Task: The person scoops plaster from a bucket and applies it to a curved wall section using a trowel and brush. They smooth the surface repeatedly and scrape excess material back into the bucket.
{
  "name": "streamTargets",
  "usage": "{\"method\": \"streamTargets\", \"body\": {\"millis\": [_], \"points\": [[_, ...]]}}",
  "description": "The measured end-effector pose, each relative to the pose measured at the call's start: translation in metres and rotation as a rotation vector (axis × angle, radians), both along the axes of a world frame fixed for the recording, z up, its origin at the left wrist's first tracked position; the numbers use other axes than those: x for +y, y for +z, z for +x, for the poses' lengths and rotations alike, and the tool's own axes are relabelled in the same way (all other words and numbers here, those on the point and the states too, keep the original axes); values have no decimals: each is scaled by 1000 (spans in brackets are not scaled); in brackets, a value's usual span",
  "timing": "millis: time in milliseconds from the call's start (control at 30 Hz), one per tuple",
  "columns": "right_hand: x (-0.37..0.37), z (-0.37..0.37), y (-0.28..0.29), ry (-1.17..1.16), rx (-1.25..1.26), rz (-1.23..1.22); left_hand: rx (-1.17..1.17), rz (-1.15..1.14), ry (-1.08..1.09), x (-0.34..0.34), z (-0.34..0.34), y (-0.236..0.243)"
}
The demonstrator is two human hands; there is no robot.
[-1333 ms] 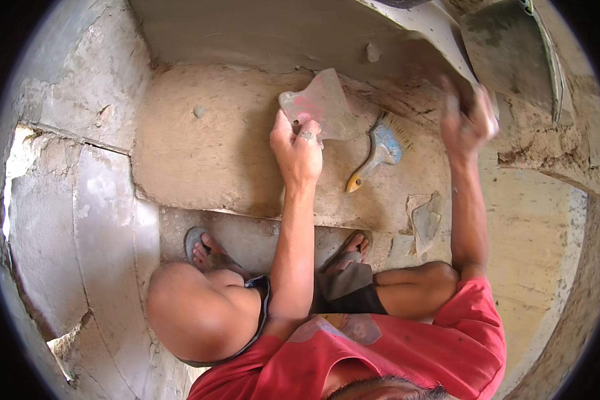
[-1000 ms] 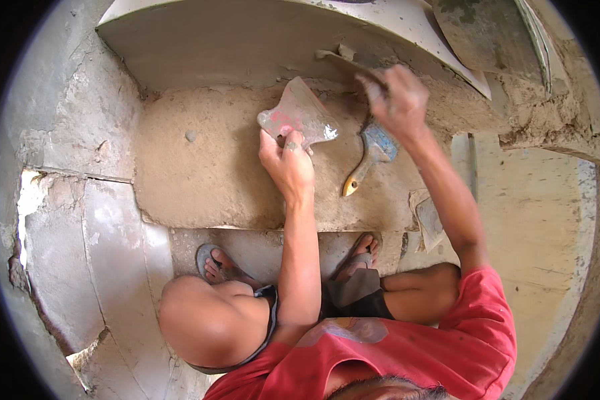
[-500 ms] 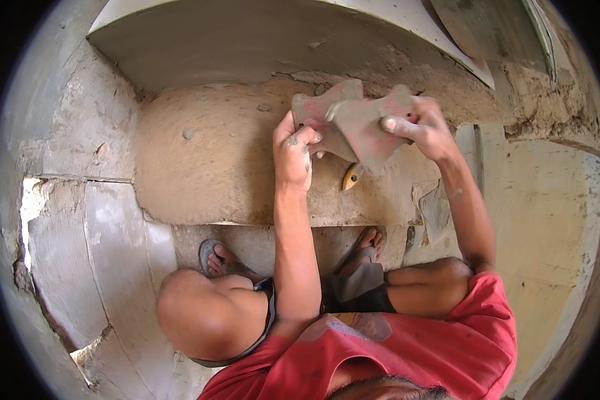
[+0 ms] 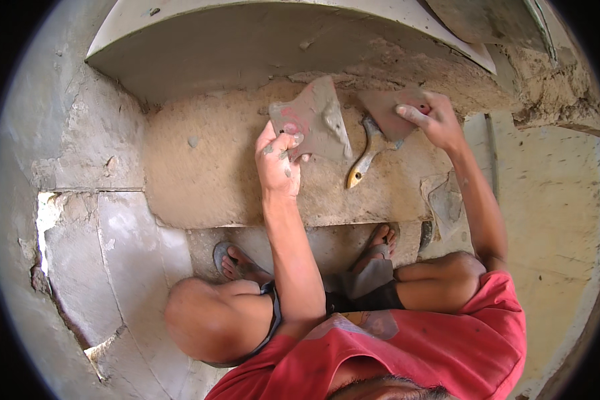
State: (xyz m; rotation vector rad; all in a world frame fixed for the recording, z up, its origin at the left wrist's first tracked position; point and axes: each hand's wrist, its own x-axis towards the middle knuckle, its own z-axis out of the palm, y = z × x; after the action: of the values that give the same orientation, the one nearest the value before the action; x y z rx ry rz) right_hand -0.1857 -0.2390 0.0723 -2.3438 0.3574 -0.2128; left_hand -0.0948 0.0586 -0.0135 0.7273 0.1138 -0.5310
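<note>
My left hand (image 4: pixel 278 159) grips a flat, grey-smeared plaster scraper (image 4: pixel 312 119) with red marks, its thumb on the face. A wet lump of grey mortar clings along that scraper's right side. Further right, my right hand (image 4: pixel 436 124) pinches a second flat scraper (image 4: pixel 384 107), coated thinly in grey, thumb on top. The two scrapers are apart. Between and below them, a paintbrush (image 4: pixel 367 157) with a worn wooden handle lies on the dusty ledge; the right scraper is above its upper end in the picture.
The sandy ledge (image 4: pixel 213 180) carries a small grey lump (image 4: pixel 193 142). Beyond it stands a curved, freshly plastered grey face (image 4: pixel 233 53) under a pale rim. Broken grey panels (image 4: pixel 130 247) flank the left, a yellowish board (image 4: pixel 547 220) the right. My sandalled feet are below the ledge.
The scrapers, overlapping before, are now separated; the left one shows a mortar lump on its edge. My left hand moved slightly left, the right hand slightly right, uncovering more of the paintbrush.
</note>
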Motion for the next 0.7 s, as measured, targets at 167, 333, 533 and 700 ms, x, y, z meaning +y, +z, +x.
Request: {"method": "streamTargets", "body": {"millis": [167, 333, 533, 700], "points": [[44, -3, 2, 610, -625, -837, -108, 85, 131, -10, 2, -6], [67, 15, -10, 539, -554, -961, -150, 179, 34, -14, -9, -9], [64, 74, -35, 339, -503, -784, -148, 428, 379, -5, -12, 6], [67, 94, -23, 183, -420, -917, -112, 466, 382, 4, -3, 9]]}}
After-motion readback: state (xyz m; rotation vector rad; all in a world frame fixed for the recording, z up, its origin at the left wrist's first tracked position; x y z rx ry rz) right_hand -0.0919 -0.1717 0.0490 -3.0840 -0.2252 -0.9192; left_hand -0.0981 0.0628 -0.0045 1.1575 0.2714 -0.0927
